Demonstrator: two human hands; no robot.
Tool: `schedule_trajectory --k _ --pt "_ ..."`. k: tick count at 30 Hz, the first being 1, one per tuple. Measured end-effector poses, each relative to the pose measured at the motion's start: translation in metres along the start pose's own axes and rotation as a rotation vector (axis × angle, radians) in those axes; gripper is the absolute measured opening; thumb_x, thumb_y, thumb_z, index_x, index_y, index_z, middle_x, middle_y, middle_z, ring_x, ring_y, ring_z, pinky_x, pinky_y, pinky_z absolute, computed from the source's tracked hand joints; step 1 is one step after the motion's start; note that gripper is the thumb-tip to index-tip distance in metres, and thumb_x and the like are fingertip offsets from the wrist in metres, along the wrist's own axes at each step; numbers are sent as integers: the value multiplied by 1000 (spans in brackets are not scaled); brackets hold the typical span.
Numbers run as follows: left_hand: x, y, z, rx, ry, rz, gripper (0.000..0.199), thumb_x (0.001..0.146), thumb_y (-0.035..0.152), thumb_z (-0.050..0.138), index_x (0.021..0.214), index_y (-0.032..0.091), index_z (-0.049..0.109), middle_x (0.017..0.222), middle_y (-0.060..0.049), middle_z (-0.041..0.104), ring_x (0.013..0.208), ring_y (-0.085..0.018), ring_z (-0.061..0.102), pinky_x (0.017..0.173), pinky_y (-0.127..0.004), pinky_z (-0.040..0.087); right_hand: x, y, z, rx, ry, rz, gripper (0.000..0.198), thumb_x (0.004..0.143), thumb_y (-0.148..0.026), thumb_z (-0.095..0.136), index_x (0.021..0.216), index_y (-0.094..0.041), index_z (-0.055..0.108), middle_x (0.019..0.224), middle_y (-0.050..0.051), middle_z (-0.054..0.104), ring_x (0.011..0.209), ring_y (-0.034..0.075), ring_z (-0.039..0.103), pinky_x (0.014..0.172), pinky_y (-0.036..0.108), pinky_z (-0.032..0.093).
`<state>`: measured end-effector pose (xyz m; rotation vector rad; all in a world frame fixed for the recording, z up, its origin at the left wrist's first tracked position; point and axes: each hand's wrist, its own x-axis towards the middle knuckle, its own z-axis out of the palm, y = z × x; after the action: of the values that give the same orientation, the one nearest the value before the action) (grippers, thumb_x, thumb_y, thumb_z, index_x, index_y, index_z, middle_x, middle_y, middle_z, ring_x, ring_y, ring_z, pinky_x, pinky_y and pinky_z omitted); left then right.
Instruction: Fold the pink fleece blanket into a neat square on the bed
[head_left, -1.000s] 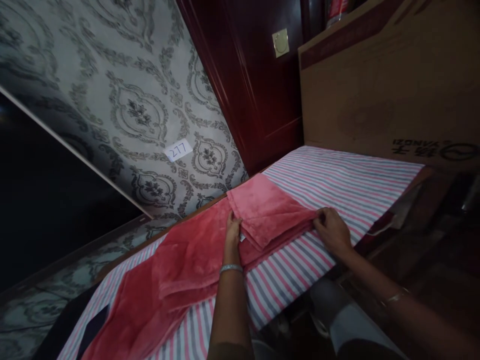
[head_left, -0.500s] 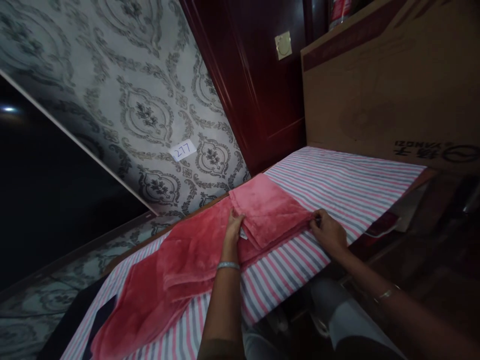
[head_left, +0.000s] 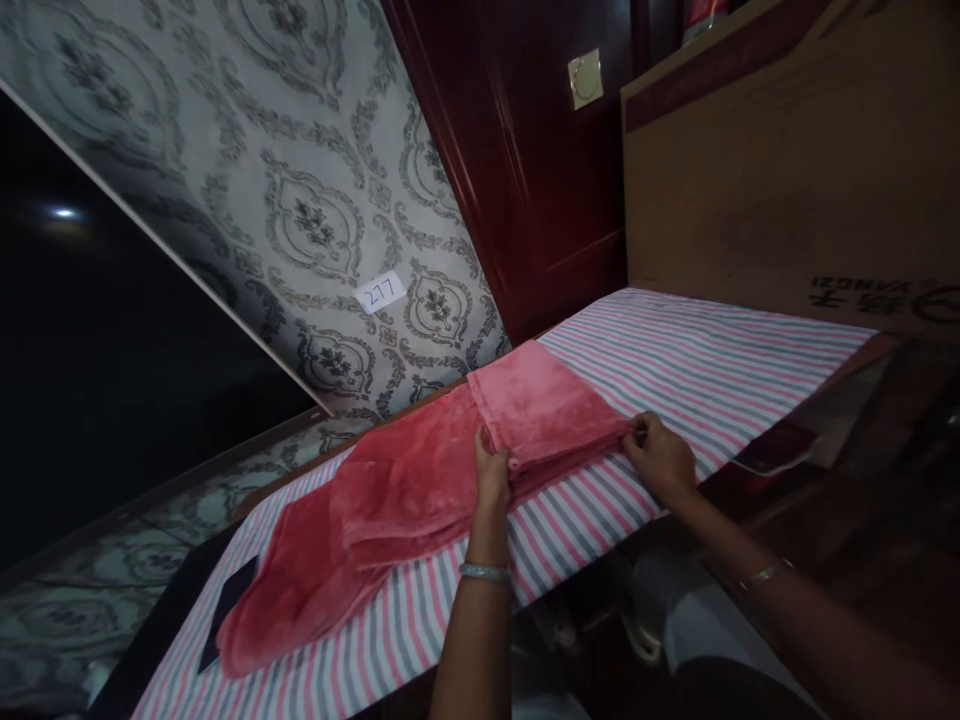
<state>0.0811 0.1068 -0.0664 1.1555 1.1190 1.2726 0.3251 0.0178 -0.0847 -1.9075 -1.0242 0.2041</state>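
Observation:
A coral-pink plush cloth (head_left: pixel 412 468) lies lengthwise over the striped sheet (head_left: pixel 697 345), its right end folded back on itself in layers. I cannot tell whether it is a garment or a blanket. My left hand (head_left: pixel 493 478) is closed on the front corner of the folded-over flap, thumb and fingers at its edge. My right hand (head_left: pixel 661 458) pinches the right front corner of the fold, fingertips together on the fabric. The far left end of the cloth rests loosely near a dark flat object (head_left: pixel 229 612).
A large cardboard box (head_left: pixel 780 180) stands at the back right. Behind the table are patterned wallpaper with a paper label (head_left: pixel 381 292) reading 277, and a dark red door panel (head_left: pixel 536 180). A big black screen (head_left: pixel 112 340) fills the left side.
My left hand has drawn the flap's front corner toward the front edge, straightening it over the layers below. A white tag seen before is now hidden. The right hand keeps its pinch.

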Motion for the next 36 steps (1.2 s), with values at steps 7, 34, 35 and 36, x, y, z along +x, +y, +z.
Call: schedule_trajectory --k 7,34,35,36 --pt "-3 -4 -1 83 70 30 76 64 8 71 138 21 58 138 -12 66 129 -29 62 107 -38 51 -1 0 0 -30 -10 19 14 84 -29 57 95 -19 61 71 2 61 60 15 46 59 27 25" --pt "-80 31 38 1369 -262 756 63 88 20 61 150 18 48 155 -16 51 146 -32 43 122 -54 36 3 2 -3 -22 -46 -127 56 87 -35 45 138 -22 64 92 8 73 79 24 65 70 33 46" --pt "-82 28 45 1393 -304 734 68 88 25 64 153 17 44 157 -17 49 146 -33 43 121 -55 37 5 1 -3 42 -31 -149 53 86 -35 44 131 -21 68 95 8 74 80 24 65 71 33 47" --pt "-83 25 52 1415 -321 697 73 87 29 67 155 16 41 158 -19 47 144 -35 45 118 -56 40 7 -1 -4 108 -19 -170 51 84 -36 44 124 -21 71 97 8 74 81 23 65 72 33 48"
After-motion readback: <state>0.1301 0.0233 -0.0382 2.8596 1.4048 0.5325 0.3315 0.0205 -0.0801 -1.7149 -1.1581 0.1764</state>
